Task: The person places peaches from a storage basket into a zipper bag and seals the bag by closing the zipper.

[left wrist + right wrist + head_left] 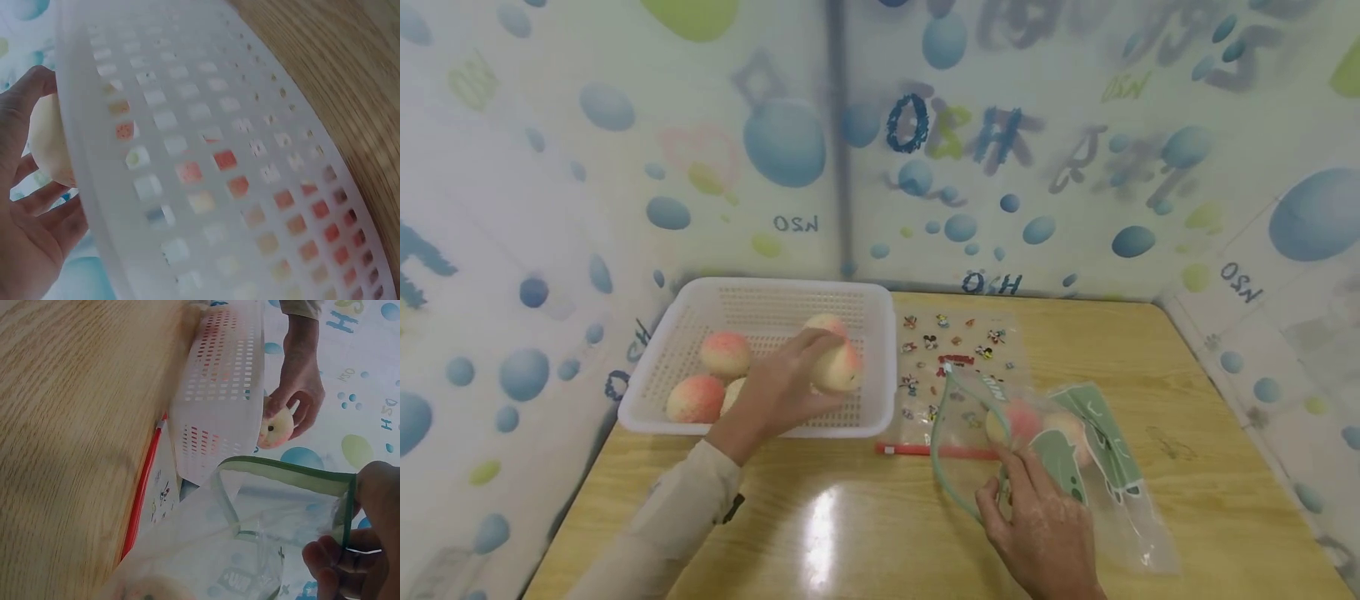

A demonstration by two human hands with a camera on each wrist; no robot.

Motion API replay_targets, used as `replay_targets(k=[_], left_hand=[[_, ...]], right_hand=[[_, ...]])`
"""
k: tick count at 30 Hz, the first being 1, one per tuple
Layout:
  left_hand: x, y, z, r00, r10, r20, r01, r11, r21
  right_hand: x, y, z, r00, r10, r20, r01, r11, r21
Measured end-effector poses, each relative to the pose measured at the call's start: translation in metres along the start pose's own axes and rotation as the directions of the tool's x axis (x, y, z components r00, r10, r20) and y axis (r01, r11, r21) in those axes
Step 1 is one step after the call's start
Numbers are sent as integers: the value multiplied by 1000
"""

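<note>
**Peach (837, 371) held over the basket (760, 287) by the left hand (784, 383)**

The peach is near rim level, the thumb and fingers curled round its sides; the left forearm slants in from lower left, back of the hand up. Other peaches (726, 354) lie in the basket. The right hand (1041, 525) pinches the open edge of a green-trimmed bag (1057, 458), two peaches inside. A red-zip bag (958, 337) lies partly beneath, flat on the table (1097, 342).

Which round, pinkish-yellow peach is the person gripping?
The pale-yellow, pink-blushed round peach in the left hand, held above the white perforated plastic basket; the other peaches lie inside that basket or the clear, green-edged plastic bag.
</note>
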State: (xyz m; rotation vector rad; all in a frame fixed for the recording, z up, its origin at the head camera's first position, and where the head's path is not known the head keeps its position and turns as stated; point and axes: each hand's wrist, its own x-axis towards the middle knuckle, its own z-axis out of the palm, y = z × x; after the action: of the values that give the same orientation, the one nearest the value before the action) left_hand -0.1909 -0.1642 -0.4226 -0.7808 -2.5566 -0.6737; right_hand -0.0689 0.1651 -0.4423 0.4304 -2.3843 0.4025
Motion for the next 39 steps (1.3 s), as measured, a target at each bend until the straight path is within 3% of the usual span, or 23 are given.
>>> replay_targets(k=[6,13,17,25,33,39], left_hand=[[4,13,10,989,121,-80,-123,992,-19],[8,29,22,947,260,-186,-263,965,12],[9,41,29,931,304,-201,-302,952,43],[8,70,48,942,300,-152,-305,952,-7],[5,102,66,955,295,-12,-294,946,-136],[6,117,83,939,323,121,-308,943,-126]], right_hand=[[0,1,1,1000,-13,-14,13,1000,17],[0,1,0,1000,-8,4,8,1000,15],[0,1,1,1000,-16,-6,16,1000,18],[-2,3,1,999,-25,-23,25,1000,18],[-2,3,2,1000,-19,-10,20,999,34],[-2,1,1,1000,-21,15,20,998,58]])
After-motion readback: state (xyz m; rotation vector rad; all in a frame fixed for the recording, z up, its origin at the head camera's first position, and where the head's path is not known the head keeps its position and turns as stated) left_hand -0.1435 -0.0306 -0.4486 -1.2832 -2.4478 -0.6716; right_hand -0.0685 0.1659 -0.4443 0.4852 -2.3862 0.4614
